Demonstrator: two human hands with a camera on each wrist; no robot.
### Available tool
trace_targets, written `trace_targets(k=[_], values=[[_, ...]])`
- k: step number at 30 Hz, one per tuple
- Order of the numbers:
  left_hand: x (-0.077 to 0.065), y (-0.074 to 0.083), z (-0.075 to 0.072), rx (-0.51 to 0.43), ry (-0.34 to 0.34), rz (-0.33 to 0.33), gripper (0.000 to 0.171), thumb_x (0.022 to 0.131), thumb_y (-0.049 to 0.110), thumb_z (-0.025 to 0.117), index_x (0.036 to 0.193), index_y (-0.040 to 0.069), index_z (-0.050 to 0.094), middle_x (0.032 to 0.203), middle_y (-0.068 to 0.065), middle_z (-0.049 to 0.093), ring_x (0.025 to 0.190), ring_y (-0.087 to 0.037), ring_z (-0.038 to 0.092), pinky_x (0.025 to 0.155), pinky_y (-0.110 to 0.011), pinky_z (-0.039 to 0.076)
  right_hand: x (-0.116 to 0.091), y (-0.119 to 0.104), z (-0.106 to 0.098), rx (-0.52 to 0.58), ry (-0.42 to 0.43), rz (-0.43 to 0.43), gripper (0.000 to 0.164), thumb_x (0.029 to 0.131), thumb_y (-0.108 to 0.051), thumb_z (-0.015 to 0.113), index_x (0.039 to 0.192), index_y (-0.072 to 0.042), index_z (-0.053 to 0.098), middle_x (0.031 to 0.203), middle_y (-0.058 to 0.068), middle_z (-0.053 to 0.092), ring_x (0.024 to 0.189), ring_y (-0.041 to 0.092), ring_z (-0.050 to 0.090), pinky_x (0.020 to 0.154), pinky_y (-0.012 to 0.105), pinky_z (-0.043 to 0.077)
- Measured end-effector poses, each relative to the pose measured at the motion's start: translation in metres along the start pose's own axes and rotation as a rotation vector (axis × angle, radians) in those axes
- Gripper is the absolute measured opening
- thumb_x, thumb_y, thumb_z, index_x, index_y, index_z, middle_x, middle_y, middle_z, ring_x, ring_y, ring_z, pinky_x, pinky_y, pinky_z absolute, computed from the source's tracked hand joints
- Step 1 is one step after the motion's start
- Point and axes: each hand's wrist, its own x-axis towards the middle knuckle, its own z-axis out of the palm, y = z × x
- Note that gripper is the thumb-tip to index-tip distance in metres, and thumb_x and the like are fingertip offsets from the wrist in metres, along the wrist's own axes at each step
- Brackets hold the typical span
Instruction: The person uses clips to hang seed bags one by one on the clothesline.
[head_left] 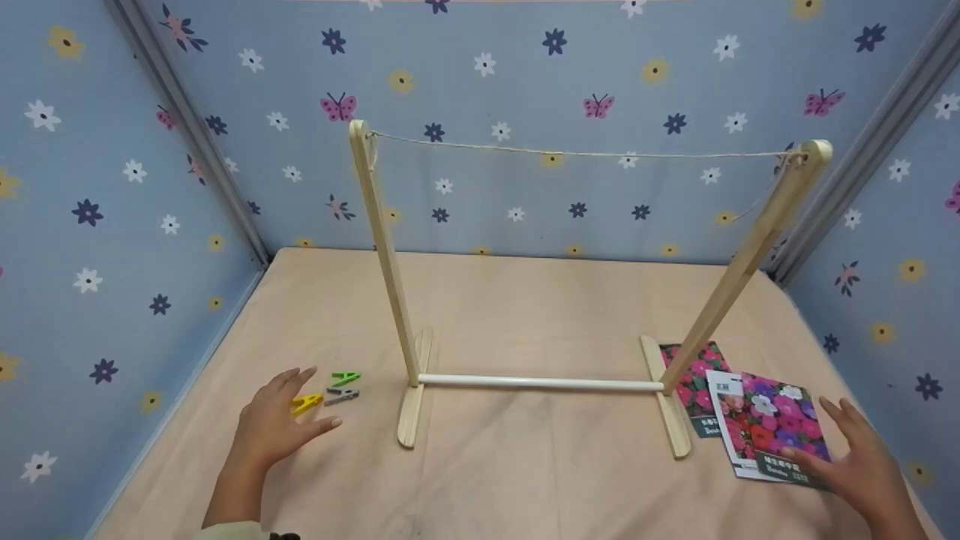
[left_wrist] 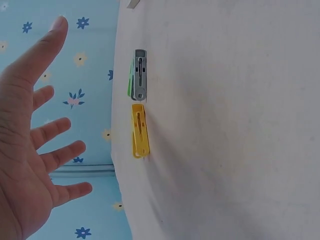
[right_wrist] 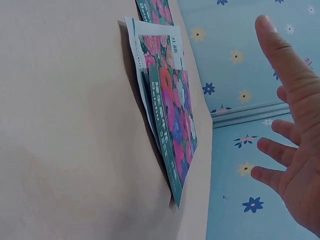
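Observation:
My left hand [head_left: 276, 421] hovers with fingers spread beside three clothespins: a yellow clothespin [head_left: 306, 405], a grey clothespin [head_left: 343, 396] and a green clothespin [head_left: 346, 378]. In the left wrist view the yellow one lies closest to me, and the grey one partly hides the green. On the right, my right hand [head_left: 862, 459] is spread beside flower-printed seed packets [head_left: 784, 420], which overlap one another; it holds nothing. The right wrist view shows the top packet [right_wrist: 175, 120] apart from the fingers. Between my hands stands a wooden frame [head_left: 386, 262] with a string [head_left: 577, 154] tied across its top.
A white rod [head_left: 540, 382] joins the frame's two wooden feet [head_left: 415, 420]. One seed packet [head_left: 694, 375] lies partly behind the right post. Blue flower-patterned panels [head_left: 510, 90] enclose the pale tabletop [head_left: 525, 315] at the back and both sides.

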Motion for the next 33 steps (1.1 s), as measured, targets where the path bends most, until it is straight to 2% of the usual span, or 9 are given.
trace_targets(k=[10,15,21,28,31,33], values=[[-0.004,-0.008,-0.002,-0.087,0.013,-0.053,0.075,0.074,0.053,0.080,0.127,0.002,0.063,0.135,-0.025,0.050,0.124,-0.048,0.044,0.098,-0.066,0.035,-0.004,0.006,0.005,0.079,0.076,0.156,0.099,0.079,-0.046,0.079,0.148,0.006,0.031,0.148,0.035,0.029,0.128,0.057,0.034,0.097,0.070,0.031],[-0.005,-0.012,-0.002,-0.183,0.005,-0.090,0.072,0.074,0.048,0.082,0.126,0.001,0.064,0.132,-0.023,0.055,0.123,-0.046,0.047,0.099,-0.063,0.037,-0.004,0.013,0.010,0.132,0.093,0.164,0.093,0.082,-0.038,0.079,0.147,0.009,0.031,0.146,0.036,0.030,0.129,0.055,0.034,0.101,0.064,0.034],[-0.005,-0.016,0.000,-0.279,-0.027,-0.161,0.066,0.077,0.040,0.082,0.127,0.002,0.064,0.132,-0.023,0.057,0.125,-0.046,0.047,0.100,-0.061,0.037,-0.002,0.024,0.017,0.204,0.088,0.200,0.086,0.087,-0.032,0.075,0.147,0.009,0.031,0.148,0.035,0.029,0.131,0.054,0.033,0.102,0.063,0.033],[-0.002,-0.026,0.010,-0.372,-0.009,-0.215,0.059,0.076,0.033,0.084,0.123,0.002,0.066,0.128,-0.022,0.060,0.123,-0.043,0.049,0.100,-0.060,0.038,0.002,0.039,0.027,0.310,0.037,0.375,0.089,0.087,-0.039,0.072,0.150,0.004,0.027,0.150,0.033,0.027,0.134,0.051,0.031,0.103,0.058,0.035],[-0.001,-0.032,0.015,-0.405,0.012,-0.243,0.055,0.076,0.030,0.085,0.120,0.003,0.068,0.127,-0.021,0.061,0.124,-0.042,0.049,0.101,-0.060,0.038,0.004,0.046,0.031,0.369,0.047,0.453,0.086,0.087,-0.041,0.071,0.150,0.002,0.030,0.148,0.031,0.033,0.132,0.048,0.036,0.086,0.035,0.054],[-0.001,-0.035,0.018,-0.422,0.025,-0.251,0.052,0.077,0.029,0.085,0.119,0.003,0.070,0.127,-0.020,0.061,0.123,-0.041,0.050,0.100,-0.059,0.039,0.004,0.050,0.033,0.403,0.059,0.498,0.084,0.087,-0.043,0.070,0.149,0.000,0.033,0.147,0.030,0.037,0.131,0.045,0.040,0.069,0.021,0.054]])
